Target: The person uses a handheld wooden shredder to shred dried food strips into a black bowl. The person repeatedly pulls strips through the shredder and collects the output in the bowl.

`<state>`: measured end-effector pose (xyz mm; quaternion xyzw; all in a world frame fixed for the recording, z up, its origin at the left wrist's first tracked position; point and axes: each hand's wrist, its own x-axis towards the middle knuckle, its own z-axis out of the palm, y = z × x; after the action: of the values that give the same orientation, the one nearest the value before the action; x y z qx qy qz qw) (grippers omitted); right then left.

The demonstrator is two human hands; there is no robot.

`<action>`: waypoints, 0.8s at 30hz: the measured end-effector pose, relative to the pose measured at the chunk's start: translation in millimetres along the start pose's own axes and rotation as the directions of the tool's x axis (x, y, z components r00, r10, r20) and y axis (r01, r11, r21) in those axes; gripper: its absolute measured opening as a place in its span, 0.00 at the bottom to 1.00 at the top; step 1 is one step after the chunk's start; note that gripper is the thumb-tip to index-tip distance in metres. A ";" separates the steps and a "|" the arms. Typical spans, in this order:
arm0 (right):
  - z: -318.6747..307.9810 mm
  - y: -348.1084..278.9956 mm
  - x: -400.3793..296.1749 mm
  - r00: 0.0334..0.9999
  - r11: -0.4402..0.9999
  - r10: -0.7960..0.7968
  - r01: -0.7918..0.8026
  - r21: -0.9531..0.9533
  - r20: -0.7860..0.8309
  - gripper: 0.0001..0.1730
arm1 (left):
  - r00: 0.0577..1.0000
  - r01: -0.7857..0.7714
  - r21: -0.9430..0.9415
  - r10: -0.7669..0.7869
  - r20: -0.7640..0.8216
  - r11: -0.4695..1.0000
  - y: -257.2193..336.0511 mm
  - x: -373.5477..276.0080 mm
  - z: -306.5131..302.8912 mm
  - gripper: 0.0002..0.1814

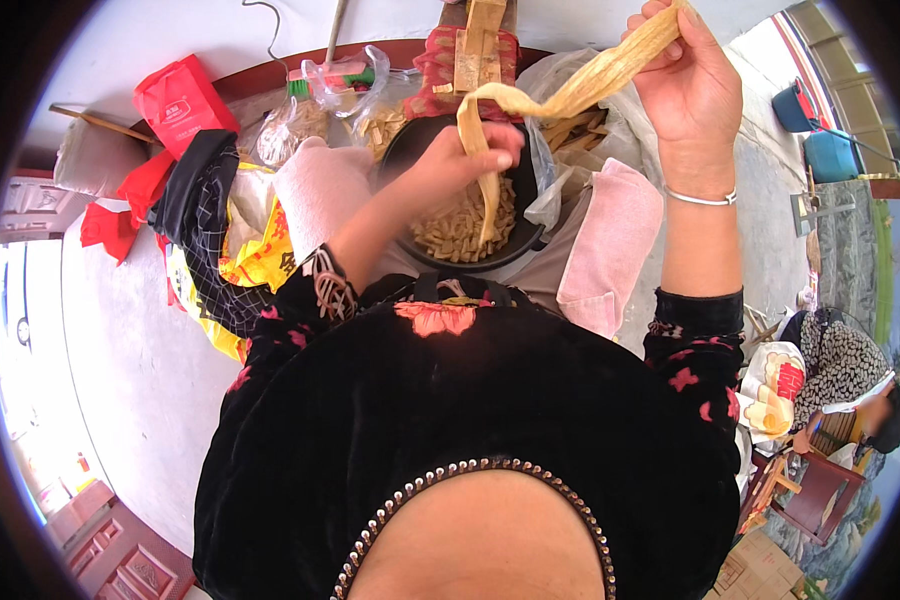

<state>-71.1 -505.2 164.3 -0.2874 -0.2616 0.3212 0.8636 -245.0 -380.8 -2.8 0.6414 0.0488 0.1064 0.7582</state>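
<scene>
My right hand (690, 82) is raised at the upper right, pinching one end of a long, flat, tan dried strip (607, 79). The strip sags leftward, bends near my left hand (487, 150) and hangs down over the basin. My left hand is blurred above the basin, with the strip crossing it; whether the fingers grip it cannot be told. Below, between my knees, a dark round basin (525, 251) holds many short chopped tan pieces (465, 232). Just beyond it, a wooden block (484, 30) stands on a bench covered with red patterned cloth (429, 67).
A clear plastic bag (634, 112) right of the basin holds more dried strips (574, 131). Pink towels (611, 247) cover my knees. Bags of pieces (379, 127), a broom head (337, 79) and a red bag (184, 101) lie left. Another person (844, 375) sits far right.
</scene>
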 end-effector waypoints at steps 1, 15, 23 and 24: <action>2.0 0.5 -3.0 1.000 1.000 -0.019 0.019 -0.012 -0.015 0.07 | 0.988 0.156 -0.073 -0.154 0.029 0.985 5.2 1.3 1.3 0.16; -210.0 29.5 -89.6 0.974 -0.487 0.144 -0.085 -0.869 -0.176 0.18 | 0.942 0.316 0.628 -0.155 -0.298 0.711 -17.0 -22.7 -9.0 0.13; -171.0 66.2 -86.8 0.997 -0.033 0.031 0.066 -0.997 0.065 0.14 | 0.986 -0.111 0.942 0.154 0.064 0.315 -4.4 -22.0 18.8 0.14; -151.0 72.7 -79.4 0.994 0.172 0.079 0.063 -0.983 0.078 0.14 | 0.977 -0.153 0.954 0.185 0.107 0.257 8.6 -24.0 25.1 0.15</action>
<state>-56.5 -565.1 -10.6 -0.7588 -0.4526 0.0972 0.4581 -263.9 -409.1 8.5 0.9672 0.0443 0.1444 0.2042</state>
